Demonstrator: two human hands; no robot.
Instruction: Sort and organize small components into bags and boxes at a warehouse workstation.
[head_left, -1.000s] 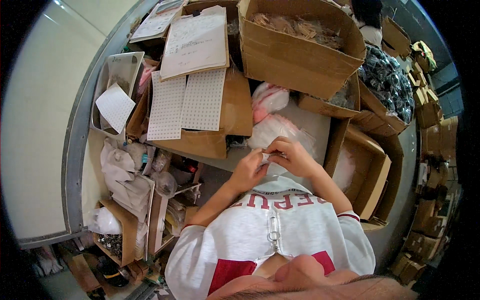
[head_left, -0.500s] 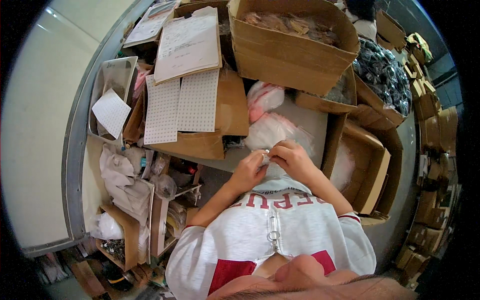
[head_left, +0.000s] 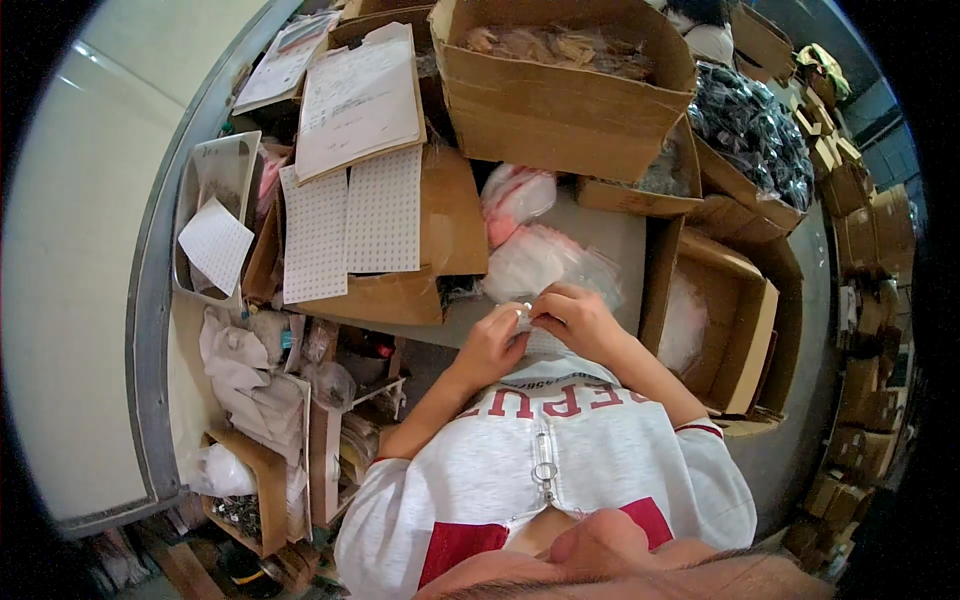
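Observation:
In front of my chest, my left hand (head_left: pixel 492 345) and my right hand (head_left: pixel 580 318) meet with bent fingers pinched together. Between the fingertips is a small whitish thing (head_left: pixel 524 313), held by both hands and mostly covered; its kind is too small to make out. Just beyond the hands lies a pile of clear plastic bags (head_left: pixel 545 262) on the grey tabletop (head_left: pixel 618 235). Farther back, a bundle of clear bags with red edges (head_left: pixel 518 196) rests against the pile.
Left of the hands, printed label sheets (head_left: pixel 384 225) and a clipboard of papers (head_left: pixel 358 100) lie on a carton. A big cardboard box (head_left: pixel 565 105) stands behind the bags. Open cardboard boxes (head_left: pixel 735 345) stand at the right, below a box of black plastic-wrapped items (head_left: pixel 752 135).
The whole view has shifted slightly, with the boxes and papers a little left and lower. Both hands stay together at the whitish thing, with only small finger movement.

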